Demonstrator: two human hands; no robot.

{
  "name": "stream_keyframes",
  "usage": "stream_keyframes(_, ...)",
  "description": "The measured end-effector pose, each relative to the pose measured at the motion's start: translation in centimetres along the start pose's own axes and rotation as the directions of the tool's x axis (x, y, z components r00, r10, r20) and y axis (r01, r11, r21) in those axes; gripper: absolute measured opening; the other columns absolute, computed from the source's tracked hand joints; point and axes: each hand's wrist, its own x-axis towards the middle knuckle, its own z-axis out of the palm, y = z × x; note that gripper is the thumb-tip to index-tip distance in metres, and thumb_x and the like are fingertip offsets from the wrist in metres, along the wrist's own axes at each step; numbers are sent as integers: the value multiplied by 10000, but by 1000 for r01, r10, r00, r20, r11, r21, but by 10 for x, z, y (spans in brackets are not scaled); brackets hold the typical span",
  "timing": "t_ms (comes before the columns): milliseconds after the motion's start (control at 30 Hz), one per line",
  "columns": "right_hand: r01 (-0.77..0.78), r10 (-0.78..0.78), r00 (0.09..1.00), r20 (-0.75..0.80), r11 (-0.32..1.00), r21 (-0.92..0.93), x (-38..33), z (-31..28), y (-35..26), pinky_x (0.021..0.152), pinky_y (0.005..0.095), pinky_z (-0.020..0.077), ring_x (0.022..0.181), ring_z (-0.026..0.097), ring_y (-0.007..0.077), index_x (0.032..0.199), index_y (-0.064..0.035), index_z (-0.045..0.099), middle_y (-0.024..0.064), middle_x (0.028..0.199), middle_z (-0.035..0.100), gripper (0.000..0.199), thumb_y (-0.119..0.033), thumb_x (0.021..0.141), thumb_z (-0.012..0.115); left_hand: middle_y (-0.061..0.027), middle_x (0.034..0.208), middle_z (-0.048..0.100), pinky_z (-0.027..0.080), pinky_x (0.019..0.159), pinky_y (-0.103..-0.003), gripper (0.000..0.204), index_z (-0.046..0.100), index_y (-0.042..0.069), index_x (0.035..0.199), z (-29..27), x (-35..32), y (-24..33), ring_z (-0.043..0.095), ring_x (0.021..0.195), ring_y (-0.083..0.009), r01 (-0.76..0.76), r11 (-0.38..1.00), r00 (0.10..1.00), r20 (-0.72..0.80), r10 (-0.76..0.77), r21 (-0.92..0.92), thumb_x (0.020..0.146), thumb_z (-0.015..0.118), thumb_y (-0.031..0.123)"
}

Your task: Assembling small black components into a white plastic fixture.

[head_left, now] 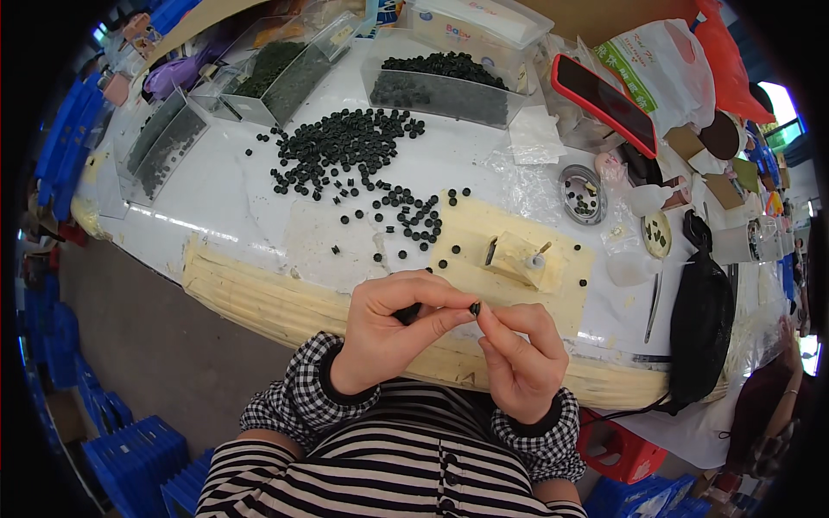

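Between the fingertips of both hands is a small black round part [475,309], held just above the table's front edge. My left hand [393,324] pinches it from the left with thumb and forefinger; another dark bit shows under that hand's fingers, too hidden to name. My right hand [522,350] pinches at the same part from the right. Beyond the hands stands a small cream block fixture [518,262] with an upright pin, taped onto a yellowish sheet [471,226]. A heap of like black round parts [337,147] spreads over the white table, with several loose ones nearer my hands.
Clear bins of dark small parts [445,82] line the back. A phone in a red case [604,104] leans at the back right. Right of the fixture are a round dish [582,194], tweezers [653,306] and a black bag [701,319]. Yellowish padding [250,289] covers the front edge.
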Motion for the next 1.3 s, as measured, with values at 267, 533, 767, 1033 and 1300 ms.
stream_keyframes(267,17,-16,999,34,1000,-9,-1,-3,1,622,300,476,734,587,212,1099,-24,704,74,942,645,429,57,678,722,-21,750,631,343,533,-186,143,721,0,948,-2,-1,-1,435,586,-34,53,999,998,25,-53,5,809,715,-32)
stream_keyframes(533,4,-4,1000,21,1000,-2,-1,-2,0,627,300,481,739,596,214,1089,-17,705,79,949,649,412,55,683,720,-89,831,671,448,624,-217,153,704,-25,939,-3,0,4,569,692,-89,20,997,999,37,-22,76,791,723,-56)
stream_keyframes(767,18,-18,1000,18,1000,-3,0,-2,1,624,297,480,739,596,212,1085,-14,705,82,961,657,412,54,678,719,-75,815,663,418,595,-208,154,706,-19,947,-3,0,4,534,660,-76,14,998,999,40,-17,65,798,715,-55)
stream_keyframes(1033,43,-43,998,39,999,-4,-3,-3,4,610,291,479,724,591,205,1090,-14,702,77,963,653,437,60,660,720,-71,826,684,419,574,-191,167,718,-4,974,-3,1,0,554,650,-68,-59,997,996,67,56,52,812,704,-43)
stream_keyframes(1300,19,-19,1000,16,999,32,-2,-3,2,612,284,477,733,592,197,1099,-12,700,79,954,647,398,63,708,714,-90,855,691,448,599,-200,170,714,-8,982,-2,1,2,602,698,-96,-75,995,996,57,72,62,818,694,-53)
